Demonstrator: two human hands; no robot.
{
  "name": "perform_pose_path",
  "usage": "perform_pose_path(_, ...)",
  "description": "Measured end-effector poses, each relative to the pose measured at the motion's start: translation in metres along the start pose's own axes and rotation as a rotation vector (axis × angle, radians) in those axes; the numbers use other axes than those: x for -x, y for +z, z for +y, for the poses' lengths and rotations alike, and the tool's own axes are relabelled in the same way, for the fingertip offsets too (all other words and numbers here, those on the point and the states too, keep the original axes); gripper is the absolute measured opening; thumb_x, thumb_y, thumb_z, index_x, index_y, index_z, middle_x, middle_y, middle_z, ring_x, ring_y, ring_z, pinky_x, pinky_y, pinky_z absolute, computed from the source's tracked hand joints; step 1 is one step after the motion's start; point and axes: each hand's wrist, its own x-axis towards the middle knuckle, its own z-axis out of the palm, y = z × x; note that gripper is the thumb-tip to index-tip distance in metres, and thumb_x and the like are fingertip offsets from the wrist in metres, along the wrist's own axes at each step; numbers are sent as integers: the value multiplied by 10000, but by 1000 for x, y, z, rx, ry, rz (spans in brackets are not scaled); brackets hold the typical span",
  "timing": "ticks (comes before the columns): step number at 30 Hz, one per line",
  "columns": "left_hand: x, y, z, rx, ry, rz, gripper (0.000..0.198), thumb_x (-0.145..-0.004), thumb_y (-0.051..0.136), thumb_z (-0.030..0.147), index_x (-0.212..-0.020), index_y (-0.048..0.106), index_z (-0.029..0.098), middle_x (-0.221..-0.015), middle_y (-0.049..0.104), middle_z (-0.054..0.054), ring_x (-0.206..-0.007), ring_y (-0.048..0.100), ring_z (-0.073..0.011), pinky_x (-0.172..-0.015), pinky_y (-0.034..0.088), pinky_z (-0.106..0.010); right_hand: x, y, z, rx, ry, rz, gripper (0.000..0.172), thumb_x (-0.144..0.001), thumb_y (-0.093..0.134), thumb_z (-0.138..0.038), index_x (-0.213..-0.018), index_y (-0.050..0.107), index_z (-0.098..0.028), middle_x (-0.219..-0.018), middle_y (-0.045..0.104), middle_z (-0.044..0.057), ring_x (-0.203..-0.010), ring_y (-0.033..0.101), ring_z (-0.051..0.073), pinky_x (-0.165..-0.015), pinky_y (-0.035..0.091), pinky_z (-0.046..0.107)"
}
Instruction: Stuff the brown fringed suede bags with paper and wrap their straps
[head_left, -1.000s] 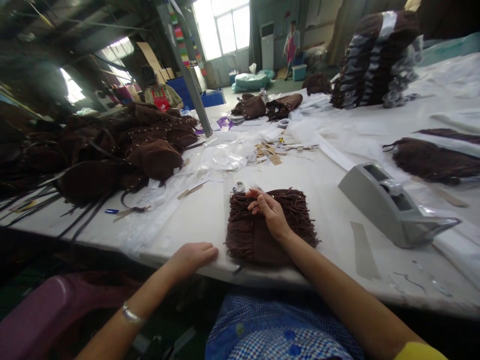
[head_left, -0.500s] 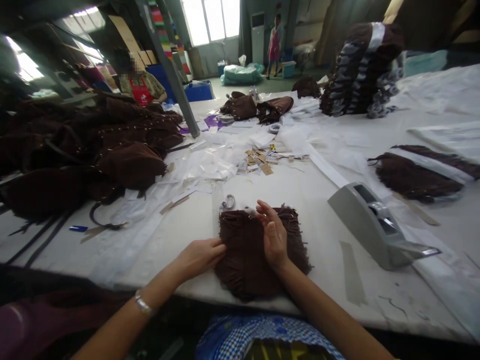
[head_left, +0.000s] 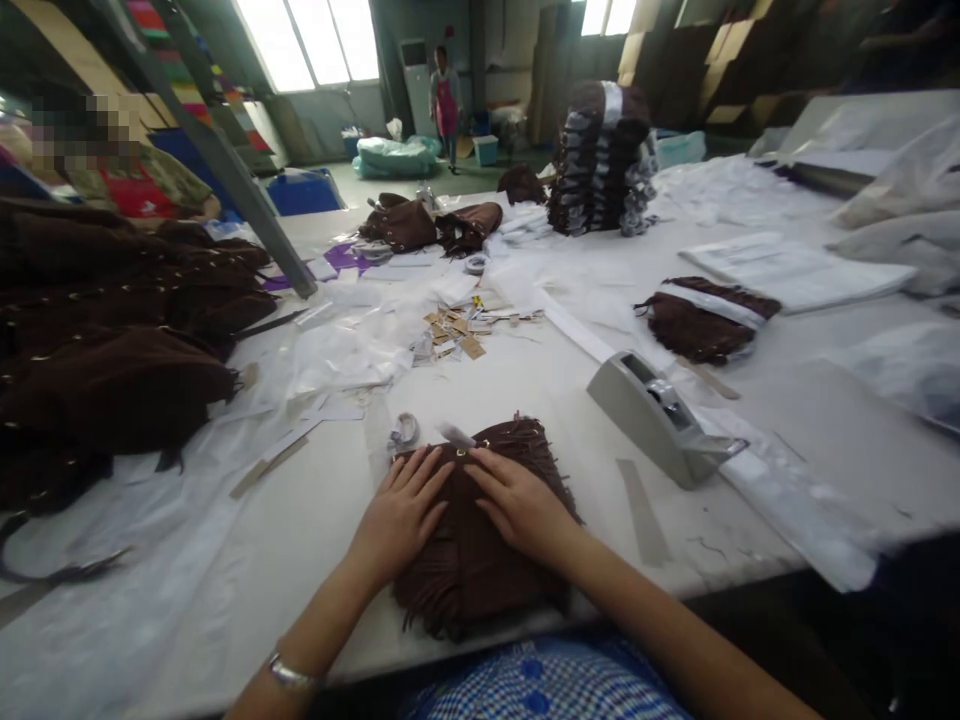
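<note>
A dark brown fringed bag (head_left: pixel 480 570) lies flat at the table's near edge, in front of my body. My left hand (head_left: pixel 401 515) rests palm down on its upper left part, fingers spread. On the upper middle lies my right hand (head_left: pixel 521 500), its fingers stretched out flat toward the left hand. Small gold-coloured rings and a pale wrapped piece (head_left: pixel 456 436) show along the bag's top edge. A wrapped grey ring-like part (head_left: pixel 405 430) sticks out at the top left corner. The underside of the bag is hidden.
A grey tape dispenser (head_left: pixel 660 415) stands to the right. Behind it lies a banded brown bag (head_left: pixel 705 318); a tall stack of wrapped bags (head_left: pixel 604 160) rises farther back. Brown bags (head_left: pixel 112 390) are heaped at left beside a slanted metal post (head_left: pixel 232 170). Cardboard tags (head_left: pixel 454 330) lie mid-table.
My left hand has moved from the bag's left side onto its upper part. My right hand has come down flat on the bag. The view has swung to the right.
</note>
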Motion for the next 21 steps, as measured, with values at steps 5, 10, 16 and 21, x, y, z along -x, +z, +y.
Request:
perform_pose_path(5, 38, 11, -23, -7, -99, 57, 503, -943, 505, 277, -1433, 433, 187, -1534, 380, -144, -1411, 349, -349, -1067, 430, -556, 65, -51, 59, 432, 450, 165, 332, -906, 561, -257, -1211, 660, -170, -1362, 566, 168, -1331, 426, 390, -1062, 344, 631)
perform_pose_path(10, 22, -25, 3, 167, -140, 175, 400, -935, 520, 245, -1334, 524, 237, -1443, 501, -105, -1362, 434, -290, -1118, 391, -532, 58, -62, 39, 312, 286, 244, 283, -940, 522, -199, -1190, 653, -201, -1359, 570, 111, -1334, 442, 287, -1081, 410, 500)
perform_pose_path(16, 27, -40, 39, 425, 227, -173, 314, -913, 480, 178, -1187, 619, 241, -1298, 617, -71, -1173, 586, -225, -972, 523, -371, 31, -42, 23, 0, -185, -141, 141, -941, 570, -258, -1031, 674, -228, -1241, 651, 38, -1301, 488, 213, -1124, 372, 457)
perform_pose_path(21, 102, -44, -20, 282, 75, -221, 234, -898, 436, 142, -841, 651, 214, -1133, 674, -69, -991, 656, -201, -823, 556, -305, 73, -71, 55, 112, 39, 66, 76, -909, 596, -210, -905, 672, -211, -1178, 669, 87, -1241, 540, 262, -1042, 459, 488)
